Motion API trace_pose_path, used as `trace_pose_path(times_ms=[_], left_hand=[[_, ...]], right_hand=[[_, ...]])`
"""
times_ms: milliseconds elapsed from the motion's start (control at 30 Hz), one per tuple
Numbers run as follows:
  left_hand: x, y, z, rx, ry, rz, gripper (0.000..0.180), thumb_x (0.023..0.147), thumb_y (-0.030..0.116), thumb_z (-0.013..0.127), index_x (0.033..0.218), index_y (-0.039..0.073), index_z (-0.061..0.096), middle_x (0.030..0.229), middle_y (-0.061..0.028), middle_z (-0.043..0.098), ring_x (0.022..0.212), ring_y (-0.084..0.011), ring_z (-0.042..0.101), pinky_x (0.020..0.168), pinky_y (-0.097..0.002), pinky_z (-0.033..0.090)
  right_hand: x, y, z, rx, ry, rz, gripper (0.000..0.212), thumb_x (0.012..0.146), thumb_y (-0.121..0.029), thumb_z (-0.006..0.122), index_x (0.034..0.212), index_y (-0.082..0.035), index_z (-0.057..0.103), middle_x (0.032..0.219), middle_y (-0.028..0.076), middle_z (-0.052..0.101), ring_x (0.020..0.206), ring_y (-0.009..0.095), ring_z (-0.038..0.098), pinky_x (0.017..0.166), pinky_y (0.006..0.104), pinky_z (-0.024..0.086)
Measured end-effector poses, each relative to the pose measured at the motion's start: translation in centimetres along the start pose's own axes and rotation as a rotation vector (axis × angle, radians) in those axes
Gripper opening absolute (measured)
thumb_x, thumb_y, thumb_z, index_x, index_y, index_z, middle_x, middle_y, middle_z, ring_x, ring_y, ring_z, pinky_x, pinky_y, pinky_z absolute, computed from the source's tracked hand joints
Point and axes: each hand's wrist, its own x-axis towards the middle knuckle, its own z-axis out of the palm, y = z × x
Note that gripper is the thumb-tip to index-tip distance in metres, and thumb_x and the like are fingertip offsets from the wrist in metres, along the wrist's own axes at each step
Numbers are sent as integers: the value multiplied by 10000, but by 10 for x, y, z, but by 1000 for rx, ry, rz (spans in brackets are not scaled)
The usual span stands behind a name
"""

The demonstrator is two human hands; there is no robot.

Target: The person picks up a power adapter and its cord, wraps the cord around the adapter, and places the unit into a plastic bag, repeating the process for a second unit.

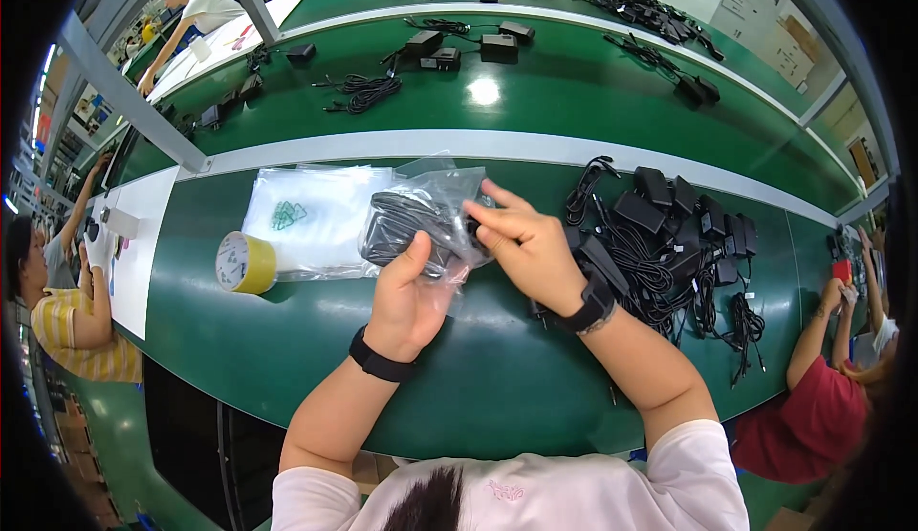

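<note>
A clear plastic bag [457, 185] with a coiled black cable [406, 220] inside is held over the middle of the bench. My left hand [409, 294] grips it from below, thumb across the front. At the bag's right side, the fingers of my right hand [535, 249] are closed on the plastic, beside a small dark part that I cannot make out. Under and behind the bag lies a stack of flat clear bags [320, 192] with a green mark. Right of my right hand spreads a pile of black power adapters [643, 214] with cords.
A yellow tape roll [251, 261] stands at the stack's left corner. Beyond a pale rail [459, 141], more adapters and coiled cords [363, 91] lie on the green surface. Co-workers sit at the left [81, 325] and right [813, 416]. Metal posts [134, 101] frame the bench.
</note>
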Motion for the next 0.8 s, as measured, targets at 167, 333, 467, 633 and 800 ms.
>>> trace_pose_path(times_ms=[167,333,467,633,800], left_hand=[[4,6,-12,-74,-25,3,344,874,216,549,1153,23,492,1137,-89,555,1061,-233,519,950,-398,390],[1,9,4,-113,-59,34,417,849,197,585,1201,17,455,1180,-86,527,1102,-239,493,968,-398,377],[1,13,-9,-124,-104,34,445,817,158,624,1211,46,453,1158,-69,533,1106,-228,492,973,-409,377],[2,16,-16,-159,-94,-26,394,789,113,649,1148,54,497,1123,-85,549,1082,-233,507,975,-421,381],[1,15,-15,-138,-93,16,386,797,94,636,1151,38,493,1103,-101,564,1046,-249,531,961,-421,393]], right_hand=[[6,-21,-6,-90,-263,17,462,846,-185,576,1259,-14,461,955,103,615,870,270,541,835,338,403],[4,-16,-9,-397,-169,-281,533,784,-255,628,1216,22,484,899,90,588,854,280,505,857,385,357],[2,-13,-15,-175,-215,-223,364,823,-185,600,1124,15,558,872,80,586,828,235,504,805,322,387],[10,-27,-34,227,-259,55,200,806,-158,626,923,2,650,796,58,594,789,185,487,759,272,396],[23,-30,-49,152,-108,-182,98,803,-90,614,790,3,641,855,65,608,883,161,534,783,274,411]])
